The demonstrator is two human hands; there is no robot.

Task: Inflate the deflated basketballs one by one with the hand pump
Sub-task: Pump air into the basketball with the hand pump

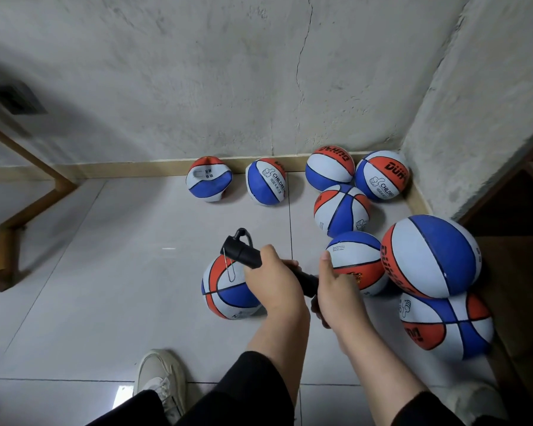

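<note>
My left hand (274, 287) grips the barrel of a black hand pump (243, 256). My right hand (336, 290) holds the pump's handle end. A thin needle hangs from the pump's head down to a red, white and blue basketball (225, 290) on the floor below my left hand; whether the needle is in the valve I cannot tell. Two dented, deflated basketballs (209, 179) (266, 186) lean on the baseboard at the back.
Several round basketballs (431, 256) are piled in the right corner, beside a dark wooden frame (511, 210). A rough concrete wall (259, 72) rises behind. A wooden stair edge (28, 195) stands at the left. My white shoe (160, 379) rests on the tiled floor.
</note>
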